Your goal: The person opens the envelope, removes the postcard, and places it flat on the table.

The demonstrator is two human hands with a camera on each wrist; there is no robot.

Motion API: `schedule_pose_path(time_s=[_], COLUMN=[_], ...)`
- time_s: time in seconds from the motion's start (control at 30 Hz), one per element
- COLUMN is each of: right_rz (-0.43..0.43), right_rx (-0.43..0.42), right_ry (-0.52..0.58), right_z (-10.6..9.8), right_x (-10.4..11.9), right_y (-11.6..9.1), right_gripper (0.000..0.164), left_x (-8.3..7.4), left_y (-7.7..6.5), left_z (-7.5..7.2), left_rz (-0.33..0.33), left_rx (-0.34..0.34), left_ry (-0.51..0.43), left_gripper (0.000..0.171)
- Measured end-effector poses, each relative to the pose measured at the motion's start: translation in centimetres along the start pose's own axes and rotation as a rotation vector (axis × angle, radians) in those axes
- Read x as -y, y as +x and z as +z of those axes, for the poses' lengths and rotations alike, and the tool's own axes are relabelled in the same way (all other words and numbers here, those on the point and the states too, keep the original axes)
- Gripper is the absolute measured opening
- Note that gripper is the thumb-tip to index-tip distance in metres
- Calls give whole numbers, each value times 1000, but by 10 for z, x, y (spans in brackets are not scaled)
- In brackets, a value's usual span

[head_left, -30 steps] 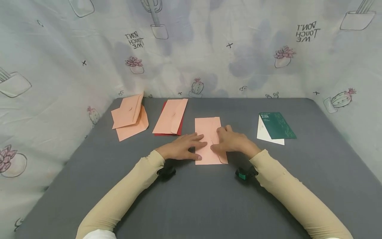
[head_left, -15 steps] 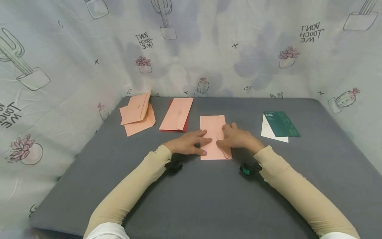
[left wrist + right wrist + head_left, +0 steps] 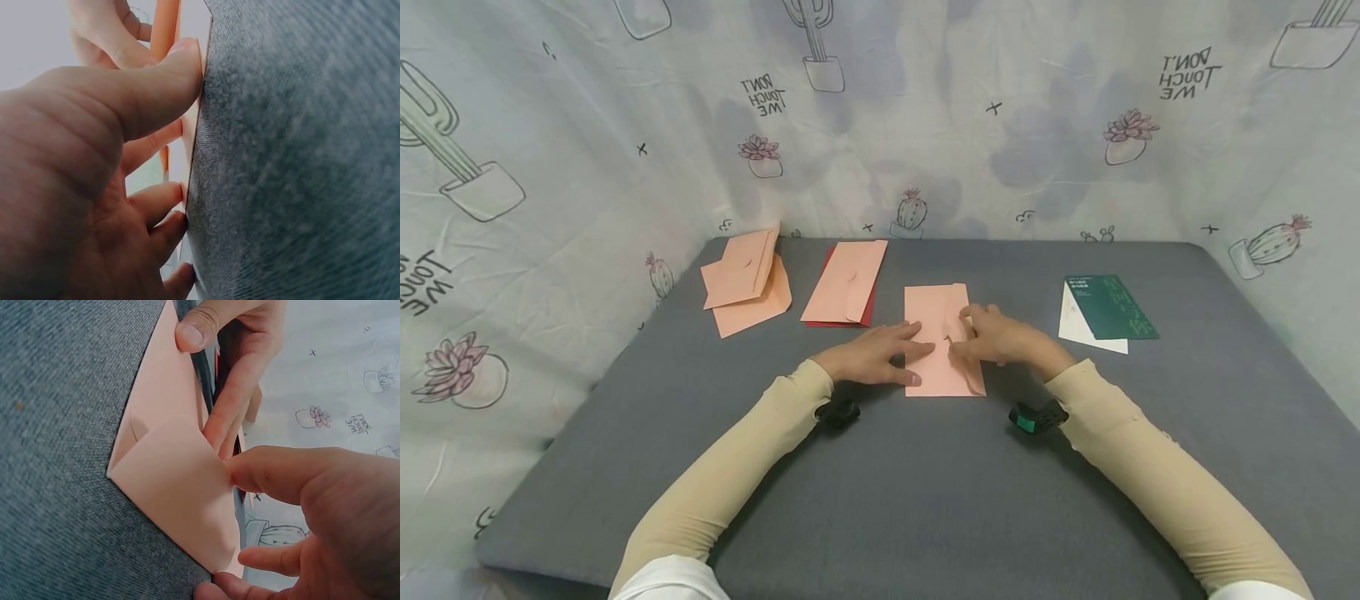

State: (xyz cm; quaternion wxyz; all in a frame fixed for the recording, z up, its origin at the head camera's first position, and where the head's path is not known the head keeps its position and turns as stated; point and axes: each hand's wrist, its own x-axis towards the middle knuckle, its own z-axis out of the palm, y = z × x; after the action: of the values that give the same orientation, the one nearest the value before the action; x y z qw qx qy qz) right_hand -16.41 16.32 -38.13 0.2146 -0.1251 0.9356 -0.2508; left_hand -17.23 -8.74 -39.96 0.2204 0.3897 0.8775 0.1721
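Observation:
A pink envelope [image 3: 934, 302] lies on the grey table between the two hands, its flap side up. My left hand [image 3: 880, 353] rests on its left part with fingers spread; in the left wrist view the thumb [image 3: 181, 65] presses near the envelope's edge. On the right side, my right hand [image 3: 1006, 340] holds the flap with thumb and bent fingers. The right wrist view shows the flap [image 3: 178, 494] raised off the envelope's body, the right thumb [image 3: 262, 472] at its free edge and fingertips along the fold side.
Further back on the grey table [image 3: 880, 492], a pink envelope [image 3: 842, 283] lies over a red one [image 3: 868, 313]. Stacked pink envelopes [image 3: 741, 271] are at the back left. A green card [image 3: 1112, 307] overlaps a white one [image 3: 1078, 327] at right. A patterned curtain [image 3: 880, 117] stands behind.
The flap, earlier lying nearly flat, is now lifted under my right hand, which has shifted slightly right. My left hand keeps its place on the envelope. The head view has moved a little.

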Motion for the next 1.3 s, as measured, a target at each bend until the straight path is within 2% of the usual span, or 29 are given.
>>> schedule_pose_path(time_s=[0.47, 0.73, 0.93, 1.3], right_rz=[-77, -119, -80, -89], right_rx=[33, -11, -51, -93], right_ry=[111, 218, 181, 122], right_z=[-9, -10, -13, -13], right_x=[-3, -9, -13, -16], right_y=[-3, 0, 0, 2], right_gripper=[74, 76, 71, 69], left_x=[3, 3, 2, 3], left_y=[0, -1, 0, 0], left_z=[1, 2, 2, 3], left_rz=[14, 9, 1, 1], left_rx=[-3, -4, -2, -7], left_ry=[-12, -33, -43, -35], left_gripper=[69, 69, 69, 69])
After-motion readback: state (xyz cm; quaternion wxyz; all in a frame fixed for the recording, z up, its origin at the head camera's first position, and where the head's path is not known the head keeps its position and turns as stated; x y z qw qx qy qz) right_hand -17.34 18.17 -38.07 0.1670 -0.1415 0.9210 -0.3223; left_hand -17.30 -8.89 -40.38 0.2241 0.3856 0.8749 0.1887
